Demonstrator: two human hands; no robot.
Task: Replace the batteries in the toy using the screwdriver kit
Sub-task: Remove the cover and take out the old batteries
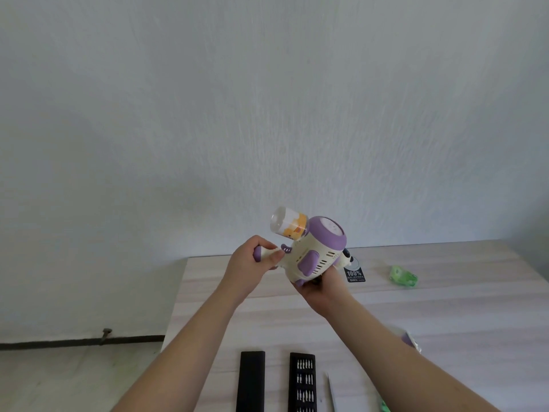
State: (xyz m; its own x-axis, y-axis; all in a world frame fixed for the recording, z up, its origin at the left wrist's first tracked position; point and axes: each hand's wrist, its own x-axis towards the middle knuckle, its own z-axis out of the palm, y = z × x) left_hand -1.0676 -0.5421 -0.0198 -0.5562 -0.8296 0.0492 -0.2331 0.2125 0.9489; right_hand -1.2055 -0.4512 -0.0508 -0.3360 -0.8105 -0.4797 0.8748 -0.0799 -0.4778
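A cream and purple toy gun [312, 254] with a clear bottle on its top is held up above the table. My left hand [252, 267] grips its purple-tipped handle. My right hand [322, 289] cups the body from below, fingers curled round its front. On the table near me lies the screwdriver kit: a black tray of bits [302, 382] and its black cover [251, 380] side by side. A thin silver screwdriver [331, 392] lies right of the tray.
A black tag with "100%" [355, 273] and a green wrapped pack [403, 275] lie on the pale wooden table [445, 307] behind the toy. A purple and clear item [411, 340] peeks out past my right forearm. The table's left edge drops to the floor.
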